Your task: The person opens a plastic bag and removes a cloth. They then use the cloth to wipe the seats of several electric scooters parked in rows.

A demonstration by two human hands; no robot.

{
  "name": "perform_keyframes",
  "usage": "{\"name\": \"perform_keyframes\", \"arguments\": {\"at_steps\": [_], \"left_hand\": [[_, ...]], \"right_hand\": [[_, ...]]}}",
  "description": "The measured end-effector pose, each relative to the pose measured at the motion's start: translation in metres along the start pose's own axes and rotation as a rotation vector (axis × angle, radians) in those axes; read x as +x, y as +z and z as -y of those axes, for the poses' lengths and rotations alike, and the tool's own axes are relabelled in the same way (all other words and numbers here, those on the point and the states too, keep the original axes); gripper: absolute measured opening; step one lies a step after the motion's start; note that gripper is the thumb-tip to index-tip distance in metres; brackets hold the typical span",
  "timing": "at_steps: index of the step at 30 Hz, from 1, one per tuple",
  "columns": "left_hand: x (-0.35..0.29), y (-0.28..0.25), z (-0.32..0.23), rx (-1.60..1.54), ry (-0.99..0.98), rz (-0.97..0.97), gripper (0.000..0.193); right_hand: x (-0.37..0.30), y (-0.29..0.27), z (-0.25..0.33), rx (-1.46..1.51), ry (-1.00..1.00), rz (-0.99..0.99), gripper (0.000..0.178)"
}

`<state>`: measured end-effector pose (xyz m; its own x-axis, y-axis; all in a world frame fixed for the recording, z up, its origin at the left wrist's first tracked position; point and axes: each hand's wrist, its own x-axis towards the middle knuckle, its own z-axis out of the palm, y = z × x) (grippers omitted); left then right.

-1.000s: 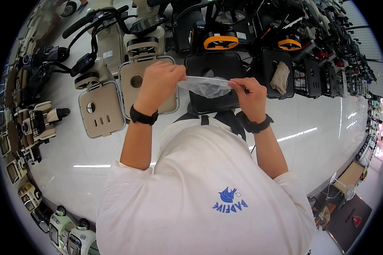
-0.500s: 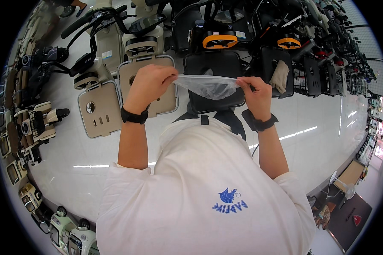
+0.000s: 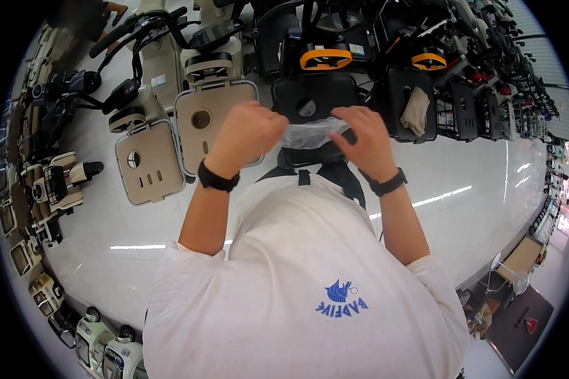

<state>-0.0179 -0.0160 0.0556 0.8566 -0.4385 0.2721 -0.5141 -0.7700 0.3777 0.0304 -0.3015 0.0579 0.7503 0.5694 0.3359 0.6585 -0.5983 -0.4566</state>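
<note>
A thin clear plastic bag (image 3: 306, 134) is stretched between my hands, crumpled and sagging a little. My left hand (image 3: 250, 136) is closed in a fist round its left end. My right hand (image 3: 368, 140) grips the other end, fingers over the top and thumb beneath. Just beyond the bag lies a black rear rack plate (image 3: 322, 91) with a round hole. A beige rack plate (image 3: 201, 119) sits to the left, partly behind my left hand. On another black plate at the right rests a crumpled beige cloth (image 3: 415, 112).
Rows of parked electric scooters stand in front, some with orange-rimmed tail parts (image 3: 325, 60). Another beige plate (image 3: 148, 161) juts out at left. Pale green scooters (image 3: 95, 335) line the lower left. A white fan (image 3: 518, 283) stands at lower right. A person's leg shows at upper left.
My hands have come closer together, and the bag is bunched shorter between them. My left hand has moved right and closed into a fist; my right hand has shifted slightly left.
</note>
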Motion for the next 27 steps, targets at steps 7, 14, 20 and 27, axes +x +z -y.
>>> {"name": "perform_keyframes", "arguments": {"at_steps": [7, 14, 20, 27], "left_hand": [[0.006, 0.005, -0.01, -0.159, -0.05, -0.063, 0.006], [-0.002, -0.008, 0.003, -0.261, -0.063, -0.149, 0.011], [-0.008, -0.002, 0.035, -0.651, -0.217, -0.248, 0.027], [-0.067, 0.021, 0.086, -0.899, -0.665, 0.18, 0.035]], "right_hand": [[0.0, 0.03, 0.016, 0.146, -0.029, 0.08, 0.013], [0.007, 0.028, 0.024, 0.242, -0.035, 0.006, 0.011], [0.021, 0.016, 0.044, 0.411, 0.106, -0.155, 0.005], [0.018, -0.022, 0.022, 0.665, 0.363, -0.312, 0.017]]}}
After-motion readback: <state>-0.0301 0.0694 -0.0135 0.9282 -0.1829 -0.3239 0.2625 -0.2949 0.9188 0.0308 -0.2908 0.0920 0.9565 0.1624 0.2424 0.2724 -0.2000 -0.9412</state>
